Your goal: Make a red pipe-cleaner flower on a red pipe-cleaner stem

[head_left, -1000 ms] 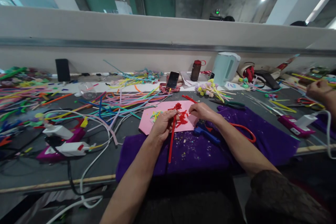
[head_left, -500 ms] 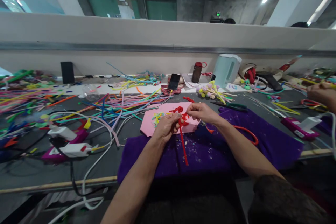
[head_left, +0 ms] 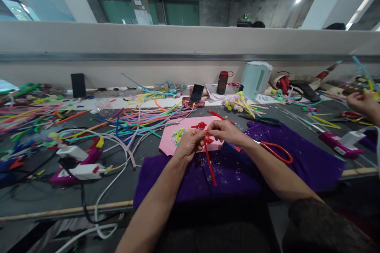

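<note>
My left hand (head_left: 190,144) and my right hand (head_left: 226,131) meet over a pink sheet (head_left: 168,144), and both pinch a red pipe cleaner (head_left: 210,166). Its straight end hangs down and to the right over the purple cloth (head_left: 308,158). Its upper end is curled into a small red shape (head_left: 199,125) just above my fingers. Small red and multicoloured cut bits lie on the pink sheet. Red-handled scissors (head_left: 277,151) rest on the cloth to the right of my right forearm.
Loose coloured pipe cleaners (head_left: 139,116) cover the table's left and middle. Glue guns (head_left: 78,166) with white cables lie at left, another (head_left: 341,144) at right. A phone (head_left: 197,93), a bottle (head_left: 221,81) and a pale kettle (head_left: 255,78) stand at the back. Another person's hand (head_left: 360,102) works at far right.
The hanging red stem has swung from pointing lower left to lower right. My right hand has closed in against my left. The person's hand at right has lifted a coloured piece.
</note>
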### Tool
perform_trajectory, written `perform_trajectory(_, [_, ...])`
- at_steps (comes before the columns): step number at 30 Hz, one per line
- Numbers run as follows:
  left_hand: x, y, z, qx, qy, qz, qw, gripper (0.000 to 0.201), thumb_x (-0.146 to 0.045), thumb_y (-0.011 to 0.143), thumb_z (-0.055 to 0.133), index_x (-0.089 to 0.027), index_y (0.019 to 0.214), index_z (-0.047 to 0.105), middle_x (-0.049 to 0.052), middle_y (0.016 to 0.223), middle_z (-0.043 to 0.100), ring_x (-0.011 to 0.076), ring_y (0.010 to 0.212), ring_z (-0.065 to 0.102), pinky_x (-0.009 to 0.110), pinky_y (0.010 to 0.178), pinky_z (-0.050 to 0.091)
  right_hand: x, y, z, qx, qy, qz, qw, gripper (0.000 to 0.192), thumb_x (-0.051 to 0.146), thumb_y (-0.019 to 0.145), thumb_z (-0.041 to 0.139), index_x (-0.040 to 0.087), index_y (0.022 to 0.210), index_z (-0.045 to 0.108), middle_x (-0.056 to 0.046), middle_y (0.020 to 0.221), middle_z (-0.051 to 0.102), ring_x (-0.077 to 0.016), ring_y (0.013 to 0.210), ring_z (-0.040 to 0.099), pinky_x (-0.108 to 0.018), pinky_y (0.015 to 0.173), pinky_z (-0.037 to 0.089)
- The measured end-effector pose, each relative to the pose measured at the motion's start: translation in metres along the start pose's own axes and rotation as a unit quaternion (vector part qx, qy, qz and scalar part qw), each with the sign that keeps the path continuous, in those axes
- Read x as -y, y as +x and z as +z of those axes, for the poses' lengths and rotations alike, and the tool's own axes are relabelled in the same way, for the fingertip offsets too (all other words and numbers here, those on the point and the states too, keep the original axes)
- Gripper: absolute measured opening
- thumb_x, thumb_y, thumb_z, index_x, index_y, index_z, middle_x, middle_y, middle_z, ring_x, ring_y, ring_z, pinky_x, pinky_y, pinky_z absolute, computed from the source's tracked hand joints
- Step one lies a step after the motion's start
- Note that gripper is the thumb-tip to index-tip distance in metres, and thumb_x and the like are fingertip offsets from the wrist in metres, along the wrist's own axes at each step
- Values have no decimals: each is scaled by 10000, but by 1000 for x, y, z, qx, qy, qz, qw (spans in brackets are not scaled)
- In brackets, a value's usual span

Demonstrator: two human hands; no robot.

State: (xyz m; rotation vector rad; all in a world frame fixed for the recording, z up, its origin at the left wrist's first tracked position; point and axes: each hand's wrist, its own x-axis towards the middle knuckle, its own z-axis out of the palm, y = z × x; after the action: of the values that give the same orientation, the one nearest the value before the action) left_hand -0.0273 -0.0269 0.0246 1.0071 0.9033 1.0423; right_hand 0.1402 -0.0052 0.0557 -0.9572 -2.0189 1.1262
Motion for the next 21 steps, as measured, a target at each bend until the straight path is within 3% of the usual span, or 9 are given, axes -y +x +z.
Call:
perform_trajectory(9, [1, 0, 1, 22, 13, 6, 1000, 294, -401, 678, 639, -115, 629, 588, -35, 401, 482, 26, 308, 369, 154, 333, 236, 3, -2, 1, -12, 13, -6, 1000, 110, 253, 740, 523, 148, 730, 555, 37, 572, 518, -59, 465, 460, -153, 400, 371])
perform_trajectory(16, [-2, -1, 1, 9, -16, -7, 1000, 270, -378, 712, 595, -126, 615, 576, -44, 381, 445, 23, 299, 331, 158, 332, 202, -4, 2, -2, -2, 134, 6, 991, 200, 335, 761, 541, 144, 702, 541, 50, 501, 490, -50, 402, 415, -157, 360, 331])
perform_trajectory(21, [-3, -1, 1, -3, -28, -6, 1000, 258, -367, 699, 604, -131, 605, 559, -49, 388, 438, 20, 303, 318, 158, 335, 202, -9, 5, -5, -13, 161, 11, 987, 219, 344, 758, 555, 131, 704, 556, 32, 533, 510, -47, 404, 417, -155, 349, 323])
